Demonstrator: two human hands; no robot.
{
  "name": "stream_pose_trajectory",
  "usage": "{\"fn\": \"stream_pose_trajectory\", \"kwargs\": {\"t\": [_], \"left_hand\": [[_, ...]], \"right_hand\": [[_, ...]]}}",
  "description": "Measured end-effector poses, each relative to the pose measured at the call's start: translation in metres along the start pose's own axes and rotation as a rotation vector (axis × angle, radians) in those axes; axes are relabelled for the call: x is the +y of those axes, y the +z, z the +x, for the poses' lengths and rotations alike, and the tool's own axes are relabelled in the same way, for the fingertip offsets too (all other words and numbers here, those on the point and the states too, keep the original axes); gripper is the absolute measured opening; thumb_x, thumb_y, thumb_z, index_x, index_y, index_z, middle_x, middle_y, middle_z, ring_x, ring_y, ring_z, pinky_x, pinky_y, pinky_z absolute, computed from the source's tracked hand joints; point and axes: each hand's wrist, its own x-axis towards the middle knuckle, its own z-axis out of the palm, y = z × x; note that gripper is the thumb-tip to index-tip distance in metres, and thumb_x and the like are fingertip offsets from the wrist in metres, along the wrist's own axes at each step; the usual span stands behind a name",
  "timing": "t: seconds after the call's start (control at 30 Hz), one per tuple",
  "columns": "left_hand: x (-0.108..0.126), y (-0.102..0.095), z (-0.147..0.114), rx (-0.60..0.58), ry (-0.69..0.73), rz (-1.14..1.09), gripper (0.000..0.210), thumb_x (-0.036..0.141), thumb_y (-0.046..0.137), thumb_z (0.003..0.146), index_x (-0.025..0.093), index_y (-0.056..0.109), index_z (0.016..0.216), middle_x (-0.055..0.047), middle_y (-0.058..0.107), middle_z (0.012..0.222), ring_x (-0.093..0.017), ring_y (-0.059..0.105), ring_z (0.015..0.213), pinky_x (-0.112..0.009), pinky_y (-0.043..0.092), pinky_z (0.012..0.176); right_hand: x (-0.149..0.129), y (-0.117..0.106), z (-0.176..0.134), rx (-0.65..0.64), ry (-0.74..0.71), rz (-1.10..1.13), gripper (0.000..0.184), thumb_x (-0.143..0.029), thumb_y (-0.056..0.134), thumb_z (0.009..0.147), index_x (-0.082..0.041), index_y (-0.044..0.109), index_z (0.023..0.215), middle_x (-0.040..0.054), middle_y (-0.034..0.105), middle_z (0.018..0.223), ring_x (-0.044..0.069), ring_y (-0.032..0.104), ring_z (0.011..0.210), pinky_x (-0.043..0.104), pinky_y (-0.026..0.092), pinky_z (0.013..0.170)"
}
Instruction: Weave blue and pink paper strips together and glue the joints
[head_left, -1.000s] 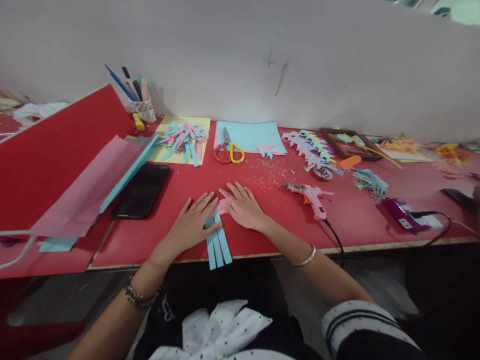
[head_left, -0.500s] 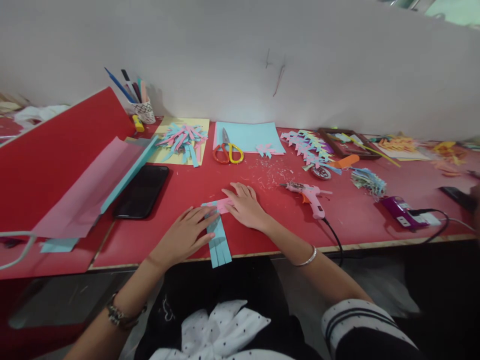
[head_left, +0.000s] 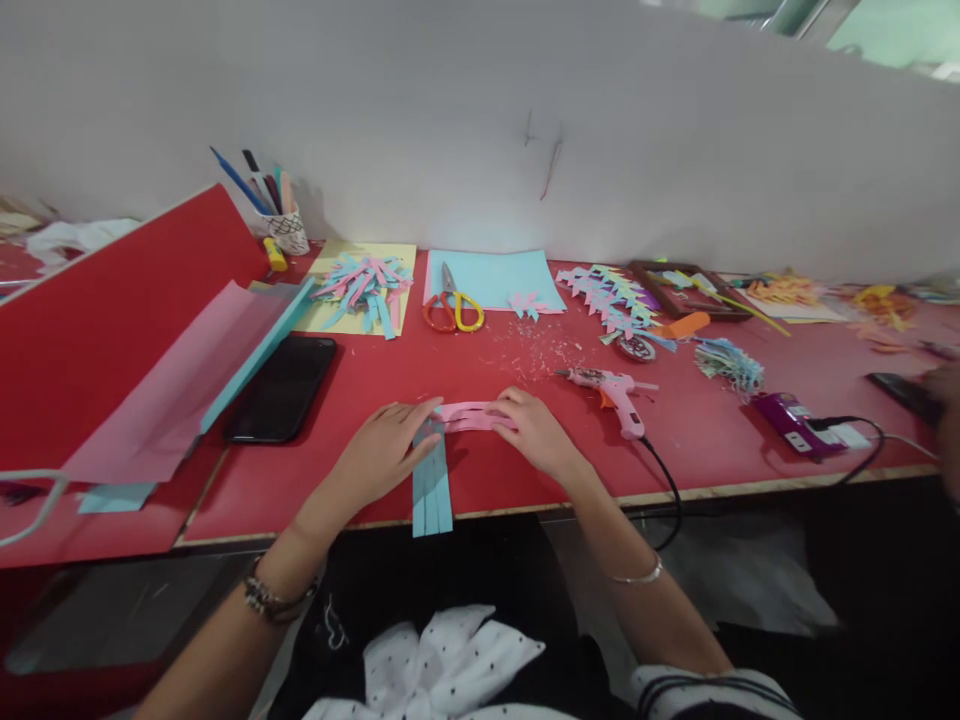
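Observation:
A light-blue paper piece (head_left: 431, 490), slit into strips, hangs slightly over the table's front edge. Across its top lie pink paper strips (head_left: 469, 415), stretched sideways between my hands. My left hand (head_left: 382, 440) holds the blue paper's upper end where the two colours meet, thumb and forefinger on it; the exact grip is partly hidden. With fingers bent and thumb underneath, my right hand (head_left: 538, 430) grips the right end of the pink strips.
Behind lie scissors (head_left: 448, 290), blue sheets (head_left: 495, 275) and a heap of cut strips (head_left: 364, 285). A pink glue gun (head_left: 619, 390) with its cord is at right, a black phone (head_left: 285, 390) at left. Another person's hand (head_left: 945, 400) shows at far right.
My right hand has moved right from the crossing of the papers, and the pink strips now show stretched out. The left hand stays on the blue paper, shifted slightly.

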Motion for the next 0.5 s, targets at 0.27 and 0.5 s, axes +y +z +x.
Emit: {"fn": "stream_pose_trajectory", "kwargs": {"t": [0.27, 0.5], "left_hand": [[0.012, -0.008, 0.014, -0.034, -0.100, 0.125, 0.054, 0.037, 0.049, 0.078, 0.017, 0.037, 0.127, -0.007, 0.066, 0.097, -0.022, 0.060, 0.088, -0.031, 0.044, 0.077], [0.024, -0.008, 0.023, -0.090, -0.158, 0.318, 0.058, 0.042, 0.050, 0.077, 0.018, 0.039, 0.129, -0.011, 0.068, 0.087, -0.026, 0.063, 0.080, -0.031, 0.044, 0.064]], "right_hand": [[0.001, -0.014, 0.000, 0.036, 0.098, 0.155, 0.017, -0.013, 0.048, 0.079, -0.018, 0.060, 0.091, 0.0040, 0.067, 0.083, 0.016, 0.059, 0.080, 0.037, 0.032, 0.084], [-0.001, -0.020, 0.003, 0.136, 0.018, -0.006, 0.023, -0.016, 0.041, 0.085, -0.023, 0.063, 0.089, 0.0042, 0.069, 0.093, 0.020, 0.059, 0.087, 0.047, 0.015, 0.093]]}}
